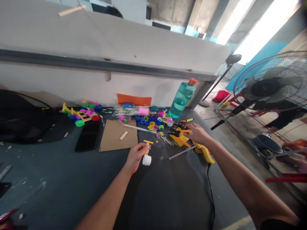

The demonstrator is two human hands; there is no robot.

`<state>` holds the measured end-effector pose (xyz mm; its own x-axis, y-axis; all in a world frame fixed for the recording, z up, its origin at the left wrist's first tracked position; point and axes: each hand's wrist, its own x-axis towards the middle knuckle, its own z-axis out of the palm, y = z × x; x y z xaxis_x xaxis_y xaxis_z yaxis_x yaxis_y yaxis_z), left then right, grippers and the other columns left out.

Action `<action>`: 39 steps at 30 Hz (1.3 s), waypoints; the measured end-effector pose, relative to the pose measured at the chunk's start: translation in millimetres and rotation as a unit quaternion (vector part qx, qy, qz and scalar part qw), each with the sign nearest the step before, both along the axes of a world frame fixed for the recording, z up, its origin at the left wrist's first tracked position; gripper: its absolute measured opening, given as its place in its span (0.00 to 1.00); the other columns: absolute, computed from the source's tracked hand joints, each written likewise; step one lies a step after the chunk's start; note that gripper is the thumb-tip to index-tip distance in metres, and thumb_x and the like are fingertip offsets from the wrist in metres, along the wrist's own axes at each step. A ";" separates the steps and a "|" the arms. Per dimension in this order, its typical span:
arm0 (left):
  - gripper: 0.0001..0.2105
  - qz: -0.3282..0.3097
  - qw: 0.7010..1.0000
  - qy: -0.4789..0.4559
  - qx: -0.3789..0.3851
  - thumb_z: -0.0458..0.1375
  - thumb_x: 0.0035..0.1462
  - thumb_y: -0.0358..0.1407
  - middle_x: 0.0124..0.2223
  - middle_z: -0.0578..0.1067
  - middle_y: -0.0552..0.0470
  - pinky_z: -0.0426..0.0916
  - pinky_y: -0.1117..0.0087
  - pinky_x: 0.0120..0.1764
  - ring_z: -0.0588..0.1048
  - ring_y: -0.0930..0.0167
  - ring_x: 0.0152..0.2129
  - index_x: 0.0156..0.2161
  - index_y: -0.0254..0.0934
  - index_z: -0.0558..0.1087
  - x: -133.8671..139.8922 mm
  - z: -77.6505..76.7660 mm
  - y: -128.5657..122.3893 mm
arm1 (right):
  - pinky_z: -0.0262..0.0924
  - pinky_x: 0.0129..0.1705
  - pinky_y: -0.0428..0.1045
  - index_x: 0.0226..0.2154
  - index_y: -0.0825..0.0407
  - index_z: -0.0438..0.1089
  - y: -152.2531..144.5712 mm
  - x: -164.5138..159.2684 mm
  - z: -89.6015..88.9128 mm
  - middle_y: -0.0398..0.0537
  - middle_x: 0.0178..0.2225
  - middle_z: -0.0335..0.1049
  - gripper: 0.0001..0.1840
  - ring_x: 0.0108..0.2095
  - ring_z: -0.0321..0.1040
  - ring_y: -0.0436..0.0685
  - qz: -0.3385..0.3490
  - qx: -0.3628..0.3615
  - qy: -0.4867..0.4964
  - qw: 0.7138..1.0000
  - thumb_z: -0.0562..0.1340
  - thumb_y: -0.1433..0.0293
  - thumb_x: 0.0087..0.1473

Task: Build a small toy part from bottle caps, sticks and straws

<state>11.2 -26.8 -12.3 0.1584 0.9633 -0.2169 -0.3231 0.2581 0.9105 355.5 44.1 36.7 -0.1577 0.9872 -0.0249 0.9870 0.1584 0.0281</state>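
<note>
My left hand (136,157) is closed on a yellow T-shaped plastic piece (148,142) with a white bottle cap (146,160) at its lower end, held above the dark table. My right hand (198,133) reaches over a pile of yellow-orange pieces (179,140) and black items, fingers apart and fingertips at the pile; their exact contact is hard to make out. Just below that hand lies a yellow glue gun (205,154) with a clear glue stick (181,152) extending left from it.
A cardboard sheet (112,135) bears a small wooden stick (123,135). A black phone (87,135), colourful bottle-cap assemblies (82,114), loose caps (153,123) and a teal bottle (180,100) stand around it. The glue gun's black cord (211,191) runs down the right side. A fan (268,84) stands beyond the table.
</note>
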 end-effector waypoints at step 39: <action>0.12 0.015 0.999 0.034 0.037 0.64 0.45 0.42 0.31 0.74 0.50 0.62 0.72 0.33 0.71 0.72 0.29 0.27 0.33 0.75 0.8 -5.1 0.3 | 0.63 0.42 0.55 0.50 0.52 0.60 -110.2 -82.5 35.5 0.55 0.42 0.69 0.28 0.42 0.68 0.64 0.156 0.101 0.065 0.980 0.61 0.62 0.45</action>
